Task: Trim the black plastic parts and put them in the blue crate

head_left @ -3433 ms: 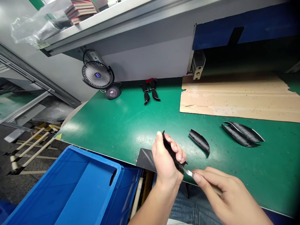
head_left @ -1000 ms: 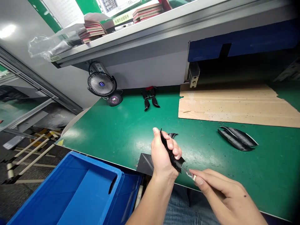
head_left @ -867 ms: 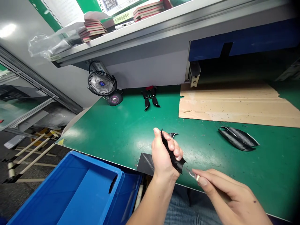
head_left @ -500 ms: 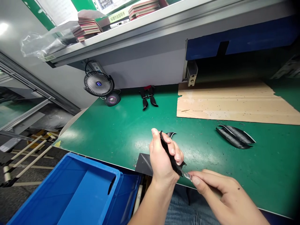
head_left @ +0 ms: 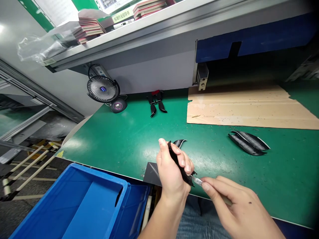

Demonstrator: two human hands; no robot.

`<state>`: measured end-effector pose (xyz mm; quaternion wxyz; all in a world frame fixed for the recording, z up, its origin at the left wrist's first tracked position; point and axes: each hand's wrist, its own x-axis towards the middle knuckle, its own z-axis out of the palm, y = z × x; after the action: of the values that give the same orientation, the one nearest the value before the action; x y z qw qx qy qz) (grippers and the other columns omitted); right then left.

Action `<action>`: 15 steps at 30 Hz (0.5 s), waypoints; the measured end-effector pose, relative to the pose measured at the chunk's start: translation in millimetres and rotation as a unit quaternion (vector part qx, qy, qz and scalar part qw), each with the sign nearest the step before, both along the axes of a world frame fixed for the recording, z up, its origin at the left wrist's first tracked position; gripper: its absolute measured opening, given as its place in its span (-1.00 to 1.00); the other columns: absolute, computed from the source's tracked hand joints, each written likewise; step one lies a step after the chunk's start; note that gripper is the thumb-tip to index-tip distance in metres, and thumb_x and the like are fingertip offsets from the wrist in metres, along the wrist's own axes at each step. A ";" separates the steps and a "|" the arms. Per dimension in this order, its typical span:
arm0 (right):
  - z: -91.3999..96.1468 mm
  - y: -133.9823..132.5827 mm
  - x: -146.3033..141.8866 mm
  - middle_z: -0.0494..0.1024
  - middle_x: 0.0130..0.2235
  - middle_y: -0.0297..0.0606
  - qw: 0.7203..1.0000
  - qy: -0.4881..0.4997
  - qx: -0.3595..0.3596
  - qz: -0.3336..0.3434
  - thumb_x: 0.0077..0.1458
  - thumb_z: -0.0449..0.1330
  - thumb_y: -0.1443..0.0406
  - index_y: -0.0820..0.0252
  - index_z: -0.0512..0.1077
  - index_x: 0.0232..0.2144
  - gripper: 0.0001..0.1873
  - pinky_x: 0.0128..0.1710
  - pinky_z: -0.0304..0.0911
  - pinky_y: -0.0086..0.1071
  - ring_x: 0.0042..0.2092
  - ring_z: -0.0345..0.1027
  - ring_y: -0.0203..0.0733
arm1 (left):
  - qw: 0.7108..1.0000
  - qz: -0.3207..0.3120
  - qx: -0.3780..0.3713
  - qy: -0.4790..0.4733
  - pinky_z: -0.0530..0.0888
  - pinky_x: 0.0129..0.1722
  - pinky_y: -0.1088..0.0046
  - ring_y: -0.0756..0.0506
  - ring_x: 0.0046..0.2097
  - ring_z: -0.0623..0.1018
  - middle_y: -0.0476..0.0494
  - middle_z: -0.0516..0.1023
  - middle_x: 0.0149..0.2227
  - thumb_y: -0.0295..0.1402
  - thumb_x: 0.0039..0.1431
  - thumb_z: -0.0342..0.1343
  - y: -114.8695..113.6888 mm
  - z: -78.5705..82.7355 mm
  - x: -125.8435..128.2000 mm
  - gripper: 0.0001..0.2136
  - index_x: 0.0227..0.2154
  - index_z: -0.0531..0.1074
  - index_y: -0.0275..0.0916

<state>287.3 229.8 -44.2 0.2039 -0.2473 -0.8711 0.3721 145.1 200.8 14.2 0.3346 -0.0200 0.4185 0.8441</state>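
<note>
My left hand [head_left: 173,169] is wrapped around a curved black plastic part [head_left: 180,164], holding it tilted above the table's front edge. Between thumb and forefinger, my right hand [head_left: 231,202] pinches a small knife [head_left: 197,180] with a pale, shiny holder. Its tip meets the lower end of the black part. Another black part with a light edge [head_left: 179,142] lies behind my left hand, which partly hides it. To the right, a pair of curved black shells [head_left: 248,142] rests on the table.
A green table [head_left: 119,139] is dotted with dark shavings. Cardboard [head_left: 249,109] lies at the back right. Black parts with a red piece [head_left: 157,101] and a small fan [head_left: 103,89] stand at the back. A blue bin [head_left: 97,202] sits at the lower left, beneath an overhead shelf [head_left: 139,31].
The knife tip has moved up and left slightly, now against the lower end of the black part. The left hand keeps its hold, and the view has shifted a little.
</note>
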 end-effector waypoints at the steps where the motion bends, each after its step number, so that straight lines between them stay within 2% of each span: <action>1: -0.8 -0.5 0.1 0.36 -0.50 -0.39 1.000 -0.001 0.013 -0.006 0.28 -0.02 0.19 0.02 0.44 -0.26 -0.76 -0.53 0.24 -0.49 -0.55 0.28 -0.32 | 1.000 0.002 -0.002 0.000 0.13 -0.80 0.65 0.09 -0.77 0.12 0.10 0.08 -0.78 -0.05 0.25 -0.08 0.1 -0.3 0.4 -0.56 -0.63 0.23 -0.25; 5: -1.0 -4.8 -2.1 0.40 -0.47 -0.38 0.993 -0.005 0.112 -0.038 0.29 -0.04 0.21 0.05 0.43 -0.19 -0.76 -0.56 0.19 -0.48 -0.56 0.29 -0.32 | 1.000 0.015 -0.009 -0.001 0.13 -0.79 0.65 0.09 -0.75 0.12 0.10 0.08 -0.76 -0.05 0.25 -0.07 0.9 -2.5 -1.2 -0.57 -0.61 0.24 -0.25; 8: 0.5 -12.9 -3.2 0.45 -0.41 -0.35 0.965 0.022 0.248 -0.087 0.25 0.06 0.27 0.12 0.41 -0.08 -0.78 -0.48 0.15 -0.41 -0.49 0.31 -0.31 | 0.999 0.026 -0.010 -0.028 0.13 -0.78 0.65 0.10 -0.73 0.15 0.10 0.12 -0.72 -0.10 0.27 -0.07 1.4 -3.7 -6.3 -0.61 -0.57 0.25 -0.25; 10: 0.1 -18.2 -3.2 0.48 -0.39 -0.35 0.944 0.068 0.292 -0.135 0.16 0.18 0.38 0.13 0.40 -0.05 -0.72 -0.36 0.16 -0.38 -0.44 0.31 -0.31 | 0.998 0.033 -0.006 -0.059 0.14 -0.77 0.66 0.10 -0.71 0.18 0.10 0.14 -0.69 -0.14 0.28 -0.06 1.7 -4.4 -10.6 -0.66 -0.54 0.26 -0.25; 12: -2.0 -20.3 -4.6 0.50 -0.37 -0.32 0.944 0.130 0.239 -0.186 0.09 0.24 0.42 0.11 0.41 -0.08 -0.68 -0.29 0.20 -0.38 -0.39 0.34 -0.28 | 0.996 0.037 0.002 -0.087 0.15 -0.76 0.67 0.10 -0.70 0.20 0.10 0.14 -0.68 -0.16 0.29 -0.06 2.3 -5.6 -13.8 -0.68 -0.51 0.25 -0.24; 14: -4.6 -17.8 -9.6 0.51 -0.35 -0.28 0.955 0.173 0.095 -0.221 0.08 0.27 0.31 0.12 0.41 -0.14 -0.74 -0.37 0.27 -0.44 -0.38 0.38 -0.25 | 0.993 0.030 0.016 -0.109 0.16 -0.76 0.68 0.11 -0.69 0.20 0.11 0.13 -0.67 -0.17 0.29 -0.07 3.3 -7.5 -14.2 -0.69 -0.51 0.25 -0.25; 15: -5.4 -15.4 -13.5 0.51 -0.36 -0.28 0.962 0.171 0.006 -0.214 0.08 0.27 0.22 0.13 0.41 -0.17 -0.75 -0.45 0.28 -0.46 -0.41 0.39 -0.24 | 0.993 0.017 0.027 -0.118 0.15 -0.76 0.68 0.12 -0.69 0.20 0.11 0.12 -0.68 -0.18 0.29 -0.07 3.9 -8.9 -13.3 -0.68 -0.51 0.24 -0.25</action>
<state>273.8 214.4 -49.7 0.4262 -0.3591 -0.7522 0.3516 131.8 204.7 5.4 0.3676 -0.1173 0.3532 0.8523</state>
